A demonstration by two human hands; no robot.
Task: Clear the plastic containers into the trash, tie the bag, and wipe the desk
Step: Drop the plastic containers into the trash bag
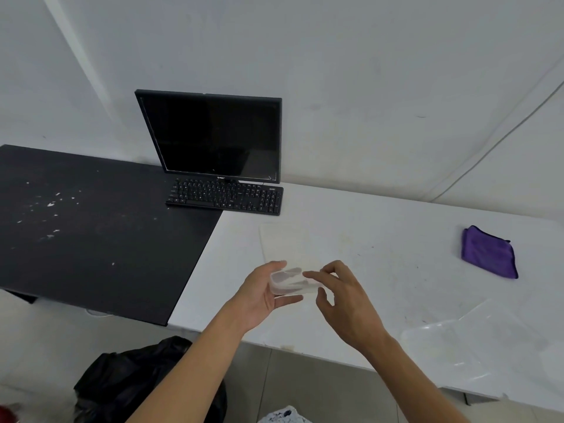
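White desk (366, 239); left hand (259, 297) grips clear container (290, 283), right hand (345, 303) pinches it; monitor (213, 135) logo unreadable.

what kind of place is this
Probably an office or plain workroom: a black monitor and a black keyboard sit on a white desk against a bare white wall, and a black trash bag sits on the floor.

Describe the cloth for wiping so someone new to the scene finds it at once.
Find the white desk that runs right from the black monitor. Near its far right end lies the cloth, folded flat. It is the only purple thing; the plastic tray nearer the front edge is clear.
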